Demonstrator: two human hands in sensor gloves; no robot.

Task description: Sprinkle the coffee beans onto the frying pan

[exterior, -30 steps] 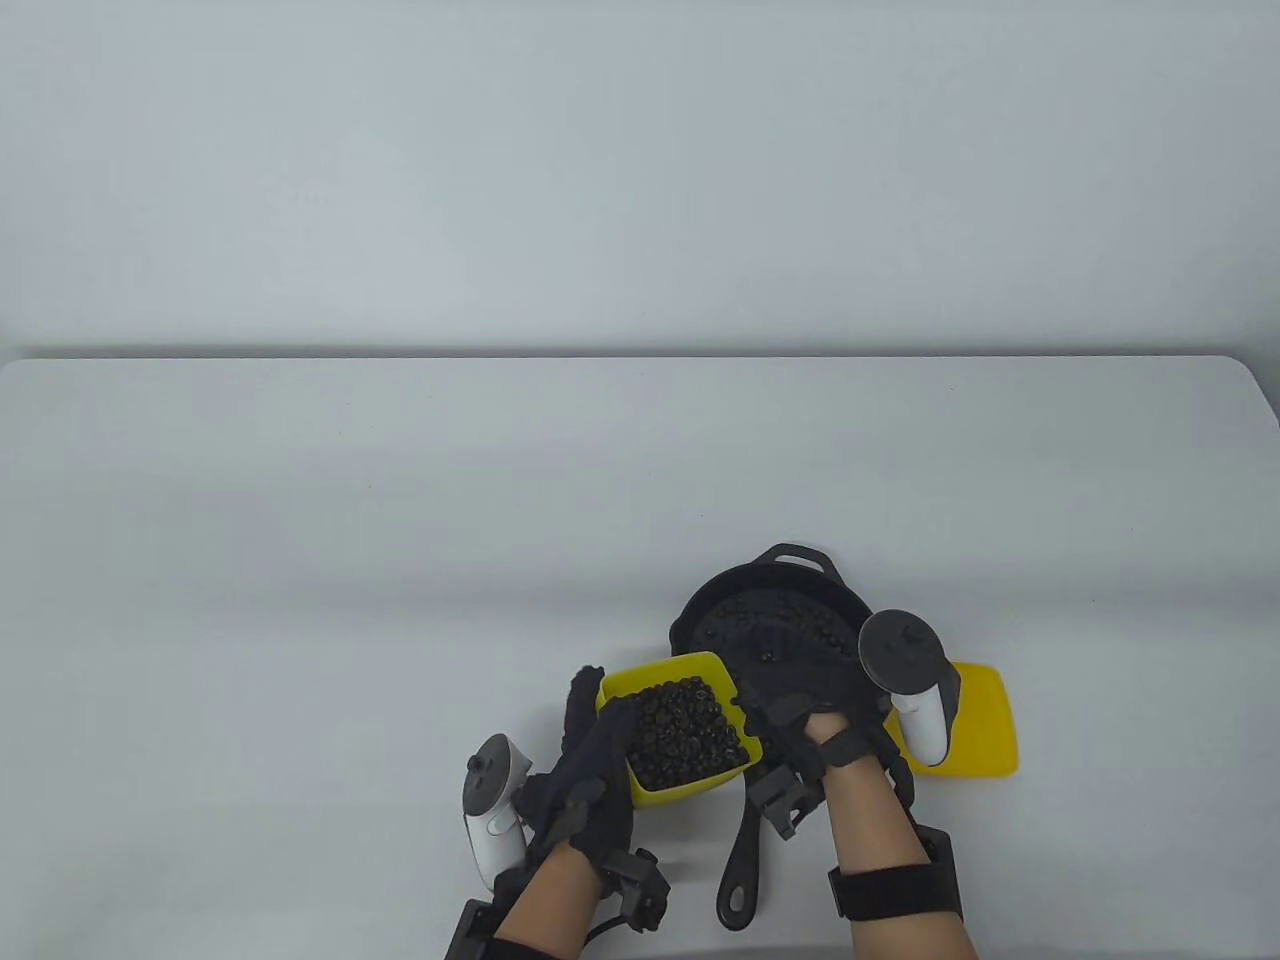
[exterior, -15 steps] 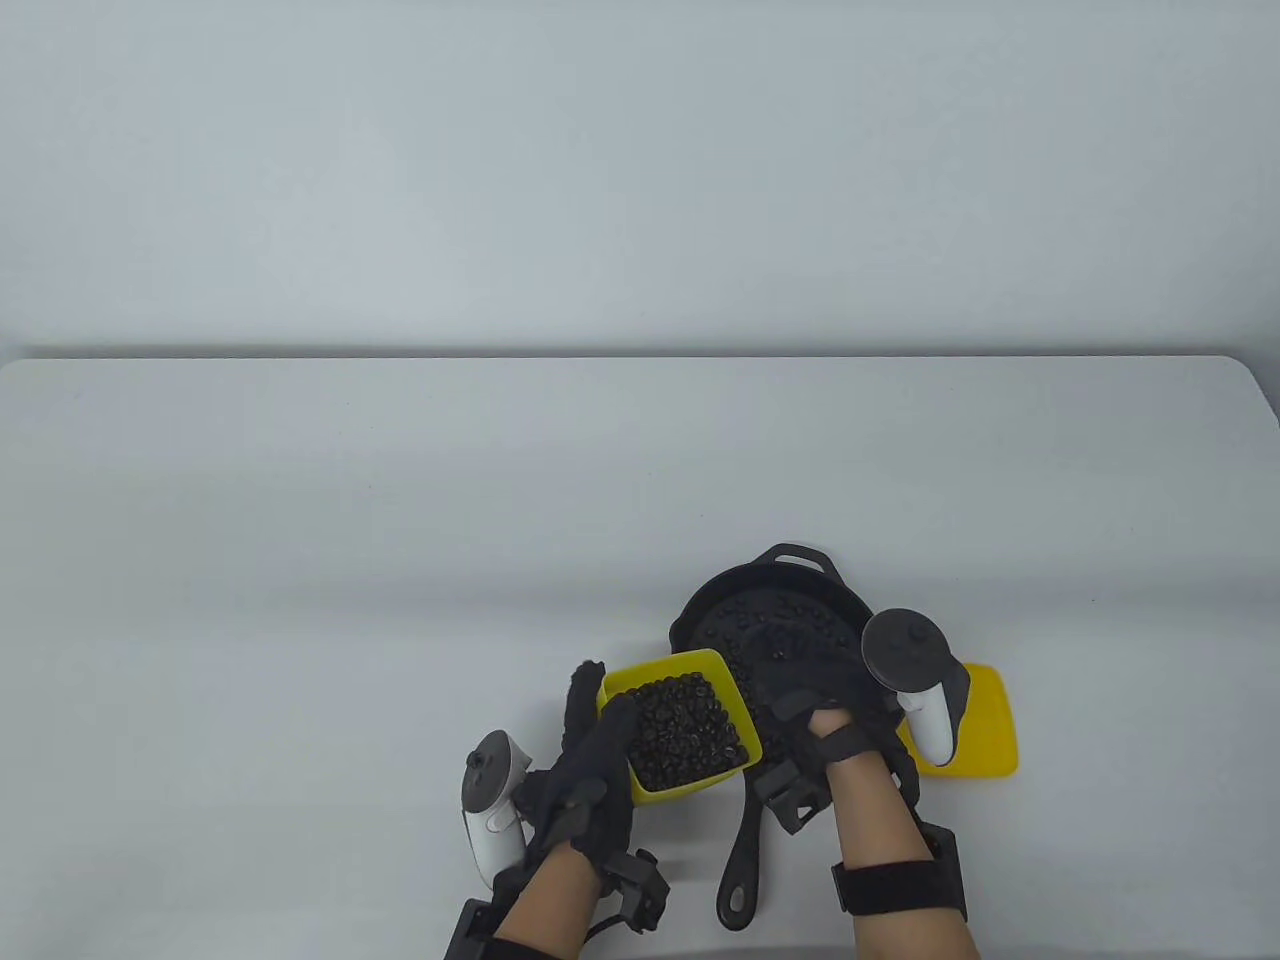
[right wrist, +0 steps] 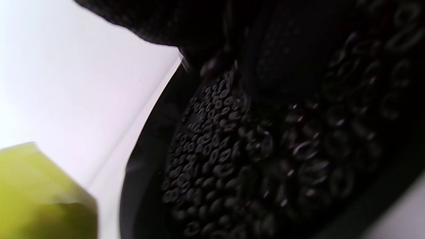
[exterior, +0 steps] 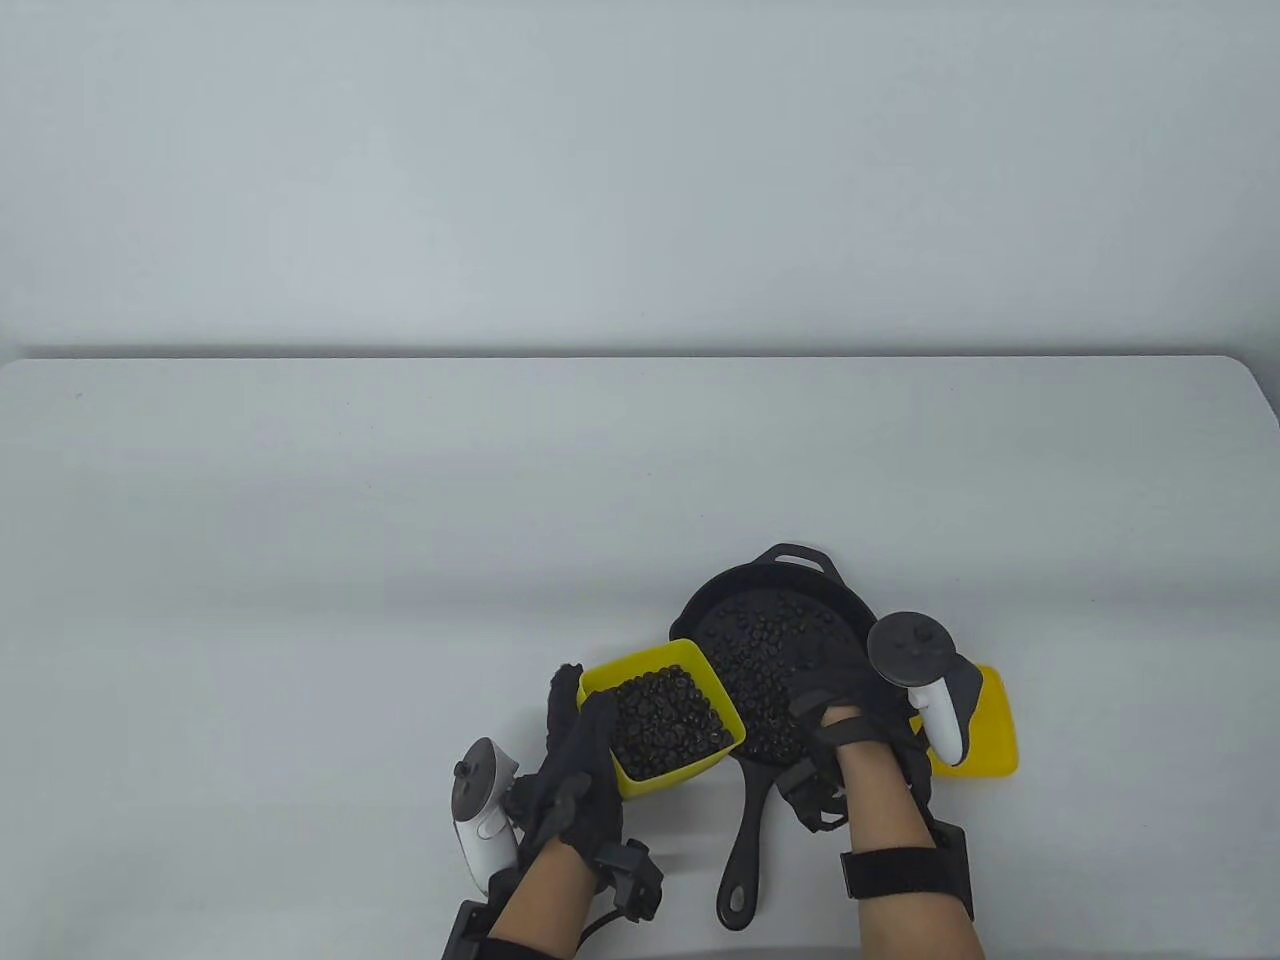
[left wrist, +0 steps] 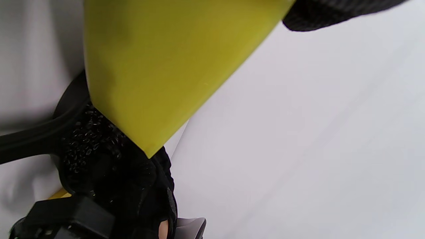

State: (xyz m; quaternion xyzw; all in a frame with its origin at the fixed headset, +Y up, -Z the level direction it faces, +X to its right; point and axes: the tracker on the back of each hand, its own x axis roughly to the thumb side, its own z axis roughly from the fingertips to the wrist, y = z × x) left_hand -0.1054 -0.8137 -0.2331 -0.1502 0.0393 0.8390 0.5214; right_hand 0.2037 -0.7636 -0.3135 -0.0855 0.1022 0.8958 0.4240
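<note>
While my left hand [exterior: 572, 775] gripped the yellow tub [exterior: 662, 716] by its near left corner, thumb over the rim and fingers [exterior: 562, 692] wrapped round the outer wall, the tub sat lifted and tilted, its bottom edge hanging just over the pan's [exterior: 700, 610] near left rim in the left wrist view. Tub was roughly half full of beans [exterior: 668, 710]. Tracker [exterior: 482, 808] rode on the back of that hand, out to the left.

My right hand [exterior: 850, 715] hung palm down over the near right part of the pan, its tracker [exterior: 925, 690] on the outer side. Fingers [right wrist: 292, 49] pointed down close over the bean layer in the right wrist view; too dark and blurred there, so I could not tell whether they were spread, closed or pinching anything, or whether they touched the beans.

Pan was black cast iron, flat on the table [exterior: 400, 520] near the front edge, long handle [exterior: 745, 850] pointing back toward me between my wrists, small loop handle [exterior: 800, 556] on the far side. Beans in the pan [exterior: 765, 640] covered most of its floor in one loose layer. Tub stood just left of the pan, overlapping its rim. Flat yellow lid [exterior: 985, 730] lay on the table just right of the pan, partly under my right hand.
</note>
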